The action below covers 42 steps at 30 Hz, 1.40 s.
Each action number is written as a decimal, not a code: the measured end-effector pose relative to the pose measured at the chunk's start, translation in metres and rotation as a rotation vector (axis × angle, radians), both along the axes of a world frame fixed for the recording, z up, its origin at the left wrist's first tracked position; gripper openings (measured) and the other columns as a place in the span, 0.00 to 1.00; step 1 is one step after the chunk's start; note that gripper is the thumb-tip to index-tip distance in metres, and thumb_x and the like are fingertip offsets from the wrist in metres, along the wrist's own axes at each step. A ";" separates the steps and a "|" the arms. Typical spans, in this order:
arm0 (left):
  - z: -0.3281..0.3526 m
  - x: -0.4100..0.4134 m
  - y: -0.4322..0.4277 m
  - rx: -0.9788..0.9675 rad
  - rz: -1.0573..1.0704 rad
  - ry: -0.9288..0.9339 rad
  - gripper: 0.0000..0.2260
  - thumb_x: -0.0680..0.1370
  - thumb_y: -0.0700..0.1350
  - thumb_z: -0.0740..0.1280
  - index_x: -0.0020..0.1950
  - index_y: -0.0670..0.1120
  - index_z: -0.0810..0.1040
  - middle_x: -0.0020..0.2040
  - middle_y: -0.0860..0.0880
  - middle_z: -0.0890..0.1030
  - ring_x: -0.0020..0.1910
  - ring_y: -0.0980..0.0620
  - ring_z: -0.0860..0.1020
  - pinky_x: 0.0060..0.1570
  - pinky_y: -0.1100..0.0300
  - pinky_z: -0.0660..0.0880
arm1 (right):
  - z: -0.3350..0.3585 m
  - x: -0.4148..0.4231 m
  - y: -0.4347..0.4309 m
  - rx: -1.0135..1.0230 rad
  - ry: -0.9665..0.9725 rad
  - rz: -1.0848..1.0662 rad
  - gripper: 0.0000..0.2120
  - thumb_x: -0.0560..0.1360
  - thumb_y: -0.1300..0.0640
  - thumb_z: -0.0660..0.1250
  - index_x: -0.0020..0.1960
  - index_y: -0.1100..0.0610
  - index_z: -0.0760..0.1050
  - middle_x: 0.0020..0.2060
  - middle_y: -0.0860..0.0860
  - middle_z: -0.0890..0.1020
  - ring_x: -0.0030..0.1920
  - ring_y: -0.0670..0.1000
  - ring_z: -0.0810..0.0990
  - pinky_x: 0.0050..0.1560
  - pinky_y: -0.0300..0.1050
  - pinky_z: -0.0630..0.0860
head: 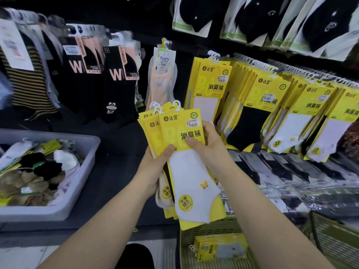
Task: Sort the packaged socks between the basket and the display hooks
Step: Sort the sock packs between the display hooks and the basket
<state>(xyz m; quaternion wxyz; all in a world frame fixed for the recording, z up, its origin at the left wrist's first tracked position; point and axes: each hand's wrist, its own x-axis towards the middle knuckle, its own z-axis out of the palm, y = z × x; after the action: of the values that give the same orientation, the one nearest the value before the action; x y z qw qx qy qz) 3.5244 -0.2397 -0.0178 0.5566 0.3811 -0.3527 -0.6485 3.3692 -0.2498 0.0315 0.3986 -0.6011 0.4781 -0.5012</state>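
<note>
I hold a fanned stack of yellow-carded sock packs (186, 171) upright in front of me, the top one a white sock with a small yellow butterfly. My left hand (155, 167) grips the stack from its left edge, thumb across the front. My right hand (206, 144) pinches the top pack at its right side, thumb on the card. Below, an olive mesh basket (209, 228) holds a few more yellow packs (219, 249). On the display hooks (262, 65) to the right hang rows of matching yellow packs (272, 105).
A grey plastic bin (77, 191) of loose mixed socks sits on the dark shelf at left. Black "W" socks (116, 84) and striped ones hang at the back left. Black socks in green packs hang top right. Wrapped dark packs (281, 171) lie under the yellow rows.
</note>
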 end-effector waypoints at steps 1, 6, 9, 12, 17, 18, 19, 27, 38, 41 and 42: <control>-0.001 0.000 -0.001 -0.007 -0.003 0.017 0.34 0.62 0.55 0.73 0.67 0.48 0.71 0.59 0.47 0.82 0.55 0.47 0.82 0.52 0.49 0.78 | 0.004 -0.002 -0.001 0.014 -0.040 0.015 0.14 0.74 0.62 0.69 0.53 0.46 0.71 0.47 0.44 0.82 0.49 0.47 0.82 0.47 0.45 0.80; -0.002 0.003 -0.005 -0.035 0.050 -0.086 0.31 0.62 0.57 0.75 0.62 0.51 0.75 0.55 0.50 0.84 0.53 0.49 0.83 0.53 0.50 0.77 | 0.035 -0.014 -0.015 0.039 -0.136 -0.027 0.18 0.72 0.70 0.67 0.53 0.51 0.69 0.45 0.49 0.83 0.44 0.49 0.84 0.42 0.46 0.81; 0.000 0.011 -0.012 -0.041 0.145 -0.221 0.30 0.63 0.58 0.76 0.62 0.52 0.73 0.54 0.53 0.83 0.54 0.51 0.81 0.55 0.52 0.76 | 0.062 -0.026 -0.031 -0.058 -0.202 -0.206 0.09 0.77 0.60 0.64 0.55 0.50 0.71 0.49 0.48 0.82 0.47 0.48 0.83 0.45 0.47 0.80; 0.006 0.024 -0.021 -0.074 0.219 -0.312 0.21 0.68 0.55 0.76 0.57 0.57 0.72 0.51 0.56 0.82 0.52 0.55 0.80 0.45 0.61 0.75 | 0.085 -0.035 -0.045 -0.163 -0.097 -0.370 0.20 0.80 0.51 0.60 0.69 0.55 0.64 0.62 0.54 0.75 0.55 0.47 0.77 0.53 0.38 0.75; 0.020 0.037 -0.031 -0.162 0.241 -0.411 0.21 0.69 0.52 0.75 0.59 0.56 0.72 0.52 0.57 0.81 0.50 0.59 0.79 0.44 0.63 0.73 | 0.102 -0.042 -0.069 -0.192 -0.015 -0.438 0.26 0.81 0.49 0.56 0.75 0.58 0.55 0.68 0.51 0.69 0.65 0.52 0.67 0.50 0.38 0.66; 0.022 0.039 -0.031 -0.177 0.245 -0.423 0.19 0.69 0.52 0.75 0.57 0.58 0.72 0.51 0.58 0.81 0.50 0.60 0.79 0.43 0.64 0.73 | 0.104 -0.043 -0.073 -0.177 -0.023 -0.435 0.27 0.81 0.48 0.56 0.76 0.56 0.53 0.68 0.49 0.68 0.66 0.51 0.66 0.54 0.39 0.64; 0.023 0.041 -0.031 -0.187 0.247 -0.432 0.18 0.70 0.52 0.75 0.54 0.60 0.72 0.50 0.59 0.81 0.49 0.61 0.79 0.42 0.65 0.72 | 0.106 -0.044 -0.074 -0.161 -0.023 -0.426 0.28 0.81 0.48 0.57 0.76 0.55 0.52 0.70 0.48 0.65 0.68 0.50 0.63 0.56 0.41 0.62; 0.025 0.049 -0.027 -0.215 0.222 -0.433 0.24 0.69 0.53 0.75 0.63 0.54 0.72 0.54 0.56 0.82 0.53 0.57 0.80 0.47 0.61 0.74 | 0.108 -0.038 -0.083 -0.139 0.095 -0.392 0.15 0.80 0.51 0.60 0.65 0.54 0.68 0.42 0.36 0.71 0.40 0.35 0.73 0.35 0.29 0.72; 0.038 0.023 -0.022 -0.207 0.098 -0.335 0.32 0.60 0.63 0.76 0.61 0.56 0.74 0.53 0.55 0.84 0.53 0.54 0.82 0.53 0.55 0.77 | 0.080 0.024 -0.019 0.019 0.147 -0.204 0.20 0.72 0.45 0.69 0.58 0.52 0.68 0.55 0.50 0.76 0.49 0.43 0.75 0.42 0.37 0.71; 0.039 0.010 -0.022 -0.208 0.085 -0.314 0.34 0.60 0.63 0.78 0.62 0.56 0.74 0.52 0.56 0.84 0.51 0.55 0.83 0.49 0.57 0.78 | 0.066 0.045 -0.006 -0.030 0.225 -0.175 0.32 0.65 0.47 0.77 0.61 0.52 0.64 0.57 0.51 0.76 0.56 0.49 0.77 0.55 0.46 0.75; 0.040 0.006 -0.022 -0.208 0.081 -0.302 0.35 0.59 0.62 0.78 0.63 0.55 0.74 0.52 0.56 0.84 0.50 0.56 0.83 0.48 0.57 0.77 | 0.066 0.044 -0.005 -0.054 0.233 -0.216 0.33 0.64 0.49 0.78 0.62 0.53 0.64 0.56 0.50 0.77 0.57 0.50 0.76 0.58 0.48 0.75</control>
<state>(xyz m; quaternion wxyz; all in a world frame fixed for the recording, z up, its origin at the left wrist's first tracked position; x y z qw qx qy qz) 3.5308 -0.2614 0.0221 0.5593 0.4282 -0.4819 -0.5211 3.4133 -0.2553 0.0972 0.2680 -0.6108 0.5693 -0.4806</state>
